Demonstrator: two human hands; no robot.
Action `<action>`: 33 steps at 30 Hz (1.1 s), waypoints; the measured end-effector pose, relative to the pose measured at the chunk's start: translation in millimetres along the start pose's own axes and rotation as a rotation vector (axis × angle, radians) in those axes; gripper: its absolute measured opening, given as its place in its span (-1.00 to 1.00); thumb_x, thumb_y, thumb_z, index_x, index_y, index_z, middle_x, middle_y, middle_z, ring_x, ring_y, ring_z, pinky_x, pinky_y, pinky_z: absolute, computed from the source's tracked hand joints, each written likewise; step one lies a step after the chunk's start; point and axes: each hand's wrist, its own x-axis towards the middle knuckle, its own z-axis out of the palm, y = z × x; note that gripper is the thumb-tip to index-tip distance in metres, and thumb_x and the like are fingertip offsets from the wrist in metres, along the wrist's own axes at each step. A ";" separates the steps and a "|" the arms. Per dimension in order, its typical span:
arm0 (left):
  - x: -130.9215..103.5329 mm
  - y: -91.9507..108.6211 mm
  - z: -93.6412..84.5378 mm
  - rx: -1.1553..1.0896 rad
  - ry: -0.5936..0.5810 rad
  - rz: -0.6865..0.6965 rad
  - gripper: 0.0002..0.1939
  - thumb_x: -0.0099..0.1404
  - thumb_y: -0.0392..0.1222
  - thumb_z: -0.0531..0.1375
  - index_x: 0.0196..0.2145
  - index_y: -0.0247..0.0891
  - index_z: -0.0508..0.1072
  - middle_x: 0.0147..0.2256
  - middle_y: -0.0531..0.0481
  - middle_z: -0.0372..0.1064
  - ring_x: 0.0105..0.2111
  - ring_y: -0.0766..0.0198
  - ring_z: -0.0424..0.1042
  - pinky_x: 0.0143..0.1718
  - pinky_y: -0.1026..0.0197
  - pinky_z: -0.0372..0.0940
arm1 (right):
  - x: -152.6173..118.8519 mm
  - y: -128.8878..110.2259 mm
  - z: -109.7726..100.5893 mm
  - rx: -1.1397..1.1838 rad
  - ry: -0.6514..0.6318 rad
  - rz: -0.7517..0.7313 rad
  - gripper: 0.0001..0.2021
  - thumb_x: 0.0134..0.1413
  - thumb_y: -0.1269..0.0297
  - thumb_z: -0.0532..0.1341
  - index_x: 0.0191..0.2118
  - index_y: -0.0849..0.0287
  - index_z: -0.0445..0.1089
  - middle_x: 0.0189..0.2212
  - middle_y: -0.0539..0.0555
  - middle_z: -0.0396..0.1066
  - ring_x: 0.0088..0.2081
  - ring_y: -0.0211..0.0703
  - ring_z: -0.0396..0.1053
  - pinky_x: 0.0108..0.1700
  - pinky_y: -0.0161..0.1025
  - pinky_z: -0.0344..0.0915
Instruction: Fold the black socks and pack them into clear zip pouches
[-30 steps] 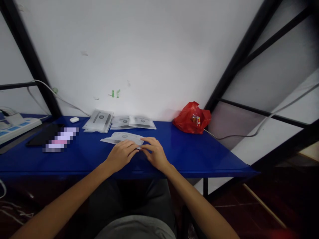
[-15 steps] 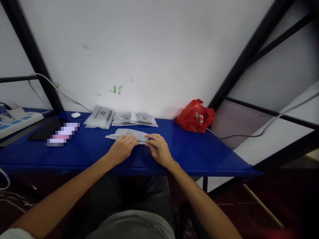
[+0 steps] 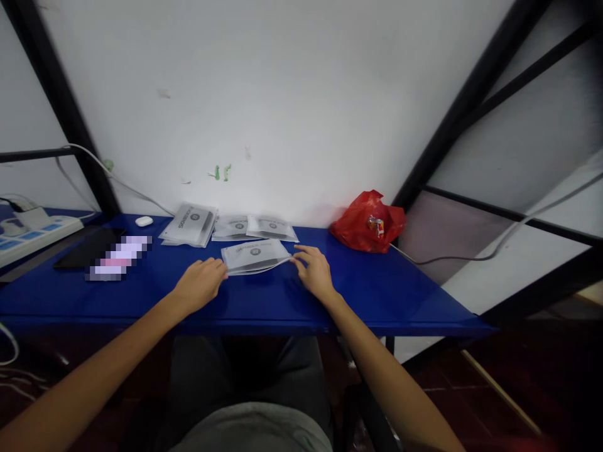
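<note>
A translucent white plastic pouch (image 3: 255, 254) with dark printing lies slightly raised over the blue table, between my two hands. My left hand (image 3: 202, 282) is closed at the pouch's left edge, fingers together. My right hand (image 3: 313, 270) pinches the pouch's right corner between thumb and fingers. Just behind it, two similar pouches (image 3: 276, 228) overlap near the wall. A further stack of pouches (image 3: 192, 225) lies to their left.
On the blue table (image 3: 377, 295), a red plastic bag (image 3: 369, 223) sits at the back right. At the left are a white case (image 3: 144, 221), a black flat device (image 3: 85, 248), a blurred-out phone (image 3: 117, 258) and a power strip (image 3: 42, 237). A cable runs along the wall.
My hands have moved apart, the left one toward the left and the right one slightly right. The pouch has turned and now shows its printed face between them.
</note>
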 end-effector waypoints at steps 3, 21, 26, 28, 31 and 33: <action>7.4 23.5 -13.1 -0.212 -0.120 0.063 -0.83 0.30 -0.11 0.10 -0.35 -0.19 0.44 -0.34 0.02 0.45 -0.32 0.23 0.42 -0.34 0.23 0.23 | 8.4 2.9 5.6 -0.082 0.009 0.100 -0.86 0.05 0.37 0.20 -0.26 0.13 0.49 -0.07 0.17 0.43 -0.05 0.03 0.32 -0.02 0.04 0.25; 42.8 32.1 14.6 -0.011 -0.146 -0.184 -0.57 0.37 0.02 -0.10 -0.20 -0.34 0.41 -0.28 -0.22 0.46 -0.27 0.03 0.45 -0.27 0.10 0.24 | -13.7 -21.5 15.9 0.015 -0.215 0.146 -0.80 0.06 0.20 0.21 -0.25 0.17 0.50 0.03 0.24 0.34 0.07 0.10 0.26 0.02 0.07 0.23; 49.2 33.3 7.8 -0.210 -0.138 -0.226 -0.52 0.36 0.06 -0.12 -0.48 -0.23 0.42 -0.45 -0.08 0.44 -0.37 0.11 0.44 -0.36 0.17 0.24 | -6.4 -9.5 22.2 0.037 -0.316 0.171 -0.71 -0.03 0.13 0.25 -0.20 0.17 0.51 0.03 0.25 0.35 0.08 0.12 0.27 0.06 0.01 0.21; 56.3 25.4 13.7 -0.250 -0.073 -0.284 -0.61 0.34 0.01 -0.07 -0.38 -0.23 0.44 -0.32 -0.09 0.46 -0.26 0.11 0.43 -0.30 0.17 0.26 | -3.3 -7.8 24.1 0.074 -0.339 0.158 -0.72 -0.06 0.15 0.27 -0.20 0.14 0.52 0.01 0.21 0.38 0.09 0.09 0.27 0.08 -0.02 0.21; 68.2 9.1 28.6 -0.260 -0.036 -0.360 -0.64 0.30 -0.07 0.00 -0.07 -0.32 0.38 -0.01 -0.22 0.34 0.00 0.02 0.31 -0.11 0.09 0.24 | 2.2 -9.4 22.6 0.147 -0.385 0.135 -0.74 -0.10 0.22 0.30 -0.20 0.06 0.51 -0.01 0.14 0.41 0.08 0.06 0.29 0.07 -0.05 0.22; 74.6 -2.3 38.0 -0.294 -0.103 -0.374 -0.59 0.30 -0.11 -0.01 -0.01 -0.40 0.36 0.06 -0.30 0.28 0.06 -0.02 0.26 -0.04 0.06 0.20 | 6.2 -11.6 18.7 0.192 -0.424 0.120 -0.74 -0.11 0.27 0.30 -0.19 0.05 0.52 -0.02 0.12 0.42 0.08 0.07 0.30 0.07 -0.05 0.23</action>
